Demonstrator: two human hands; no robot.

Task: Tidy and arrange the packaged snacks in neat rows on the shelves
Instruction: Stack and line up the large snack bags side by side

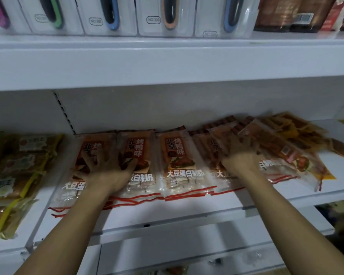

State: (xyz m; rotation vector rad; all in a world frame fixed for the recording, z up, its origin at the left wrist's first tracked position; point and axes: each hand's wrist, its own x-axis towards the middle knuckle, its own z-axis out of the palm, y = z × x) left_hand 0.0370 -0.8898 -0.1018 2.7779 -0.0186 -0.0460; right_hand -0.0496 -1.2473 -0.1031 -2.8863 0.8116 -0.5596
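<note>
While both hands lie flat on the orange packets, nothing is actually being gripped: the left hand (105,167) has its fingers spread and straight, pressing down across the two leftmost packs (115,165) of the row, and the right hand (239,155) lies palm-down with fingers extended onto the overlapping packs (222,155) further along, though its fingertips blur into the wrappers, so just how they sit is hard to tell. Moving outward, the middle pack (179,161) between the two hands lies fairly square, label facing up, red-edged bottom near the front of the shelf (187,213). That left-hand stretch looks close to done, with packs side by side, slightly overlapped, bottoms roughly in line. To the right, it is another story: a fan of skewed packets (286,147) spills away at an angle, some turned back-up, some sliding toward the rear wall, none in a row yet. That heap is the bulk of what is left, I would say. Further left, past the divider, the yellow-trimmed packets (18,175) lie in a loose stack, also not very neat. On the upper shelf, white boxed items (111,16) stand in a tidy line, with dark snack bags (286,14) beside them. So roughly halfway on this shelf, by my reckoning.
</note>
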